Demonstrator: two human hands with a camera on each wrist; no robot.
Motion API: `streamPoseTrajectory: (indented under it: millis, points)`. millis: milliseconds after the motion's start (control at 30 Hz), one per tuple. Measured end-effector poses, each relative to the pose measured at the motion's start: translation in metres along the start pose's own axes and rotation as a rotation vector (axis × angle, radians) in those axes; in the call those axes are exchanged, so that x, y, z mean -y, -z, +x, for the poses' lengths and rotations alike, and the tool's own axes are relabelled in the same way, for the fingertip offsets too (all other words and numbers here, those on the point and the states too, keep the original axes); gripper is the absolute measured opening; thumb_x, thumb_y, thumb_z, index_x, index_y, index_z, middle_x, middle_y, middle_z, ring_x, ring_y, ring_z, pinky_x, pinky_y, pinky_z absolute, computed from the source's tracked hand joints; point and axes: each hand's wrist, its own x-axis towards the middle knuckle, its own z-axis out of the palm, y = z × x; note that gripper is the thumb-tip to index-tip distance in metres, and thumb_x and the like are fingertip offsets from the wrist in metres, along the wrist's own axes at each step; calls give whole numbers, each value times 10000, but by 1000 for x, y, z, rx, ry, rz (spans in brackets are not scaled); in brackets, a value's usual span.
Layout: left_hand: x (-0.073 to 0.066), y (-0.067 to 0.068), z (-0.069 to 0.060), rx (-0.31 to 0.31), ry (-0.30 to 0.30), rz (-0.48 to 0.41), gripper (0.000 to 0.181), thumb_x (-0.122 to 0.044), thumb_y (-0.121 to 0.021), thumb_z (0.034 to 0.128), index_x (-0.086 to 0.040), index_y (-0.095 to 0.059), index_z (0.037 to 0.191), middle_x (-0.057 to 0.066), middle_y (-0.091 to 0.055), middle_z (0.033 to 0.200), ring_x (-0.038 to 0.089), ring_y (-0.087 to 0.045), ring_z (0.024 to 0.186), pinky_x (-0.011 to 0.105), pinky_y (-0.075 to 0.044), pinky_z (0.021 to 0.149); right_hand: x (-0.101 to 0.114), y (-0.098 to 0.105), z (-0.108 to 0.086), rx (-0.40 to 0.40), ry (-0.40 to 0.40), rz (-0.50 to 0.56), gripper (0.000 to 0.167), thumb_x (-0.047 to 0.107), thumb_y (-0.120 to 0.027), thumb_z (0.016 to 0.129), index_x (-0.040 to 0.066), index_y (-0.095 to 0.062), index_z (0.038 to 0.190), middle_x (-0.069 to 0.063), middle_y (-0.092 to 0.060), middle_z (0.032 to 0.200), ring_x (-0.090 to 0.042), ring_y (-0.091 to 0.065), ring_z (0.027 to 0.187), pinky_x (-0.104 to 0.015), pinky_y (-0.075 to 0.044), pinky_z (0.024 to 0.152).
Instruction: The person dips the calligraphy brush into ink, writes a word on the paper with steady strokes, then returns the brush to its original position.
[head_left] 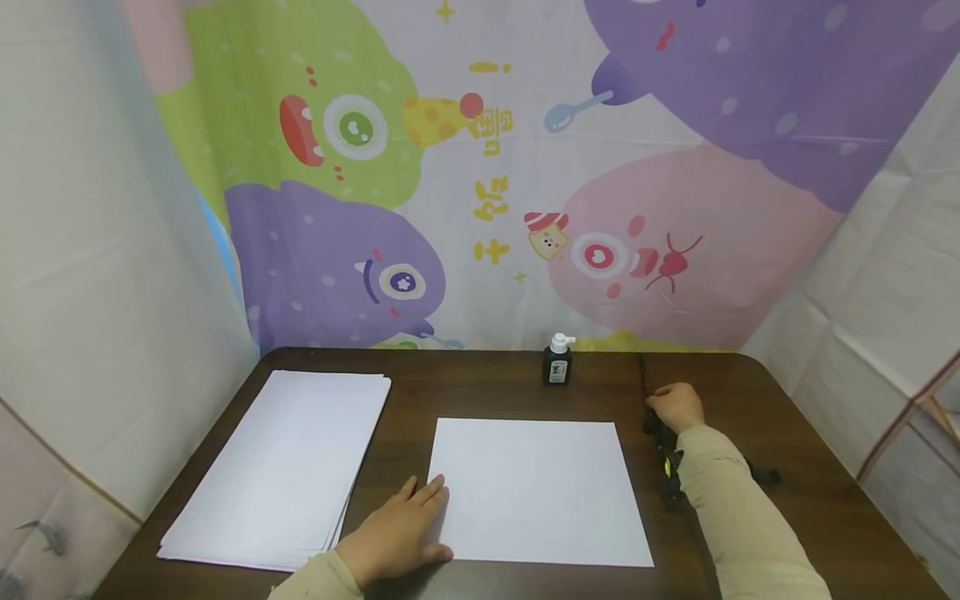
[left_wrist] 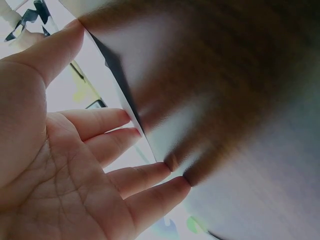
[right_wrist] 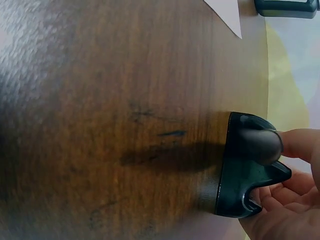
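Note:
My left hand [head_left: 397, 533] rests at the left edge of a white sheet of paper [head_left: 540, 492], fingers spread. In the left wrist view its fingertips touch along the paper's edge. My right hand [head_left: 678, 406] reaches to the right of the sheet. It holds a small glossy black plastic piece [right_wrist: 237, 175] with a rounded knob and a notch; its exact kind cannot be told. A thin dark cord-like line [head_left: 643, 371] runs from there toward the table's back edge. Part of that hand lies outside the right wrist view.
A stack of white paper [head_left: 277, 467] lies on the left of the brown table [head_left: 465, 387]. At the back stands a small black bottle [head_left: 557, 367] with a white nozzle. A cartoon-print curtain [head_left: 495, 317] hangs behind; pale cloth walls flank both sides.

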Motion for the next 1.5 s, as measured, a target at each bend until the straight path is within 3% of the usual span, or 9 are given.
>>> streamPoseTrajectory:
  millis: [167,433,500,600,733,933,1033,1233,1500]
  points:
    - [0,0,0,11,5,-6,821,-497,-715,822,7,-471,1422,180,-409,1533,557,-366,1354,640,-383,1058,1,1,-1,5,-16,41,375,134,-577,903,-155,-629,1136,-340,-621,1187,-494,-585,1094,-517,-517,895]
    - [0,1,0,14,2,-1,813,-481,-723,823,14,-473,1418,184,-413,1529,556,-373,1349,628,-379,1069,3,4,0,-12,-48,147,400,130,-588,897,-159,-611,1173,-339,-605,1227,-478,-563,1148,-506,-495,959]
    - [-1,1,0,14,5,-8,813,-476,-726,822,15,-473,1417,185,-413,1529,558,-371,1350,633,-378,1067,4,4,0,-7,-56,199,414,117,-584,898,-172,-592,1194,-341,-613,1213,-429,-620,1057,-450,-529,894]
    - [-1,1,0,15,11,-16,815,-483,-724,822,14,-474,1417,184,-411,1531,558,-368,1352,639,-383,1059,6,7,0,13,-74,297,431,84,-569,911,-198,-544,1236,-358,-605,1199,-255,-675,818,-319,-559,744]
    - [-2,-1,0,11,12,-17,813,-481,-726,820,15,-477,1414,187,-412,1529,562,-368,1349,651,-391,1043,9,12,2,28,-100,432,462,33,-559,914,-235,-470,1279,-358,-588,1175,-36,-599,596,-193,-553,586]
    - [0,-2,0,6,12,-4,811,-481,-727,819,7,-479,1416,176,-413,1532,556,-368,1353,653,-401,1033,13,24,1,44,-110,530,491,11,-558,931,-238,-409,1328,-151,-654,966,10,-619,595,-176,-576,618]
    - [0,-2,1,6,11,-4,813,-481,-728,818,6,-477,1419,174,-413,1533,552,-366,1356,647,-395,1044,18,33,-3,54,-74,531,500,32,-559,948,-224,-399,1346,-121,-658,970,17,-634,631,-180,-582,651]
    - [1,-2,1,5,11,-4,820,-480,-730,816,0,-468,1427,164,-406,1539,548,-357,1365,648,-391,1047,25,45,-10,74,6,562,512,64,-558,967,-197,-385,1372,85,-644,800,30,-648,675,-236,-600,744]
    - [2,-3,1,1,7,-10,816,-469,-735,816,4,-468,1426,164,-411,1536,551,-360,1361,643,-382,1059,31,59,-18,95,76,622,556,71,-576,959,-179,-332,1391,157,-635,775,22,-662,696,-227,-598,735]
